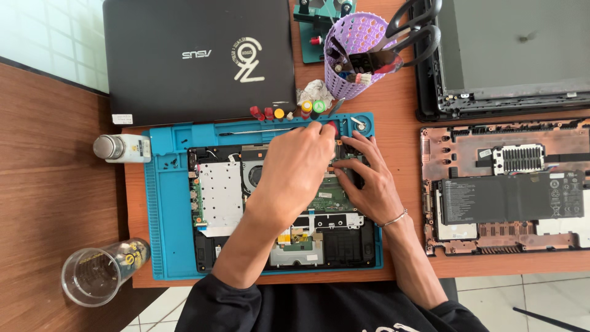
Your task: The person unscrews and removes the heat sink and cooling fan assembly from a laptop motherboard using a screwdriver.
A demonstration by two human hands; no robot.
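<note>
An opened laptop base [270,203] is lying on the blue repair mat [166,209], its long axis running left to right, the hinge edge pointing away from the person. Both hands are placed at its far edge, near the cooling fan [251,173]. The left hand [295,169] is curled, apparently around a red-handled tool [332,127]; its grip cannot be told fully. The right hand [365,178] rests flat and spread on the board. A fastener there seems to be worked on; steady, vertical pressure would be needed next.
</note>
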